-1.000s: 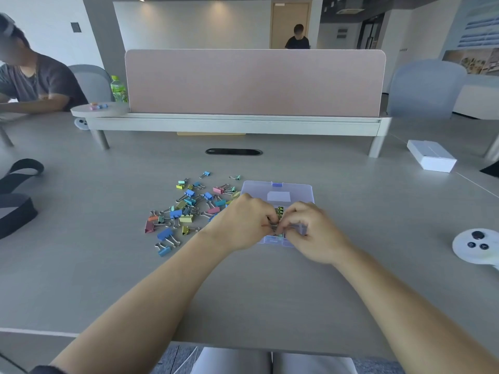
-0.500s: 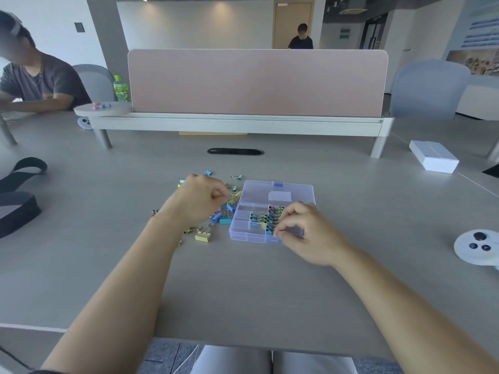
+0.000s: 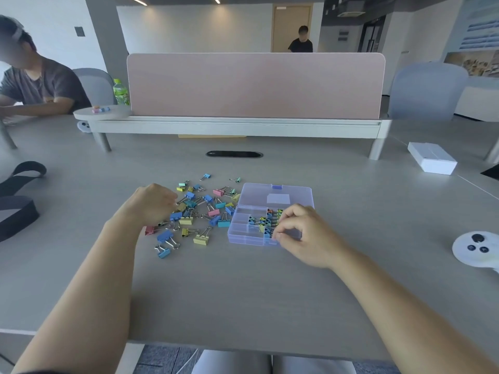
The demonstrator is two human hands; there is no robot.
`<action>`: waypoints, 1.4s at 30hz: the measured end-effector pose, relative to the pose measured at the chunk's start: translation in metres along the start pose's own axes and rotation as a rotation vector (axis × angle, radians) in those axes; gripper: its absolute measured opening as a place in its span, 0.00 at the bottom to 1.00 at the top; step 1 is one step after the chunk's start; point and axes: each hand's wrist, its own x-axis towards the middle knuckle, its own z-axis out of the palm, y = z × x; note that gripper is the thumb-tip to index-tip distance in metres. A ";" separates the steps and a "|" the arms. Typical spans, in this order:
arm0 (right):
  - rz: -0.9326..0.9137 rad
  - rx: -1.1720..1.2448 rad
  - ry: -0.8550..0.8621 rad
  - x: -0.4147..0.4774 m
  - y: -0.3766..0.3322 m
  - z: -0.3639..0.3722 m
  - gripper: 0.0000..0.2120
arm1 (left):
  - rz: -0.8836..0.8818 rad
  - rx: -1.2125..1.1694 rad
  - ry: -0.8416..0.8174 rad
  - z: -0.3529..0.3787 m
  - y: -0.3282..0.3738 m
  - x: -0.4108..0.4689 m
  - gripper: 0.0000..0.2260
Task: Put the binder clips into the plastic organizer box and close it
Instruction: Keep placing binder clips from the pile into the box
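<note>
Plastic organizer box [image 3: 275, 194] is lying open beneath our right hand [image 3: 305, 234], which is pinching its near rim and perhaps risking tipping it, while our left hand [image 3: 154, 203], hold unclear, is curling over binder clips [image 3: 186, 220].

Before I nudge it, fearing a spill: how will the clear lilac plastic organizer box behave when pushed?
It probably slides rather than tips: the clear lilac plastic organizer box sits low and flat on the smooth grey table. With its lid open, the colourful binder clips inside may jostle out.
</note>
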 end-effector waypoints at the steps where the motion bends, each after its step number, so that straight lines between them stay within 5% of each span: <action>1: 0.001 0.002 0.000 0.000 0.000 0.000 0.07 | -0.007 -0.007 -0.010 0.000 -0.003 0.000 0.10; 15: 0.014 0.004 -0.004 -0.001 0.000 0.000 0.07 | -0.014 -0.097 0.055 0.002 -0.004 -0.001 0.08; 22: 0.009 -0.002 -0.007 0.001 -0.001 0.000 0.09 | -0.029 -0.139 -0.123 -0.003 -0.007 -0.001 0.11; 35: 0.011 0.006 -0.011 0.000 -0.002 -0.002 0.10 | 0.077 -0.182 0.060 0.002 -0.002 -0.002 0.13; 42: 0.014 0.014 -0.013 0.000 -0.003 -0.002 0.10 | 0.273 -0.577 0.040 0.007 0.048 -0.025 0.16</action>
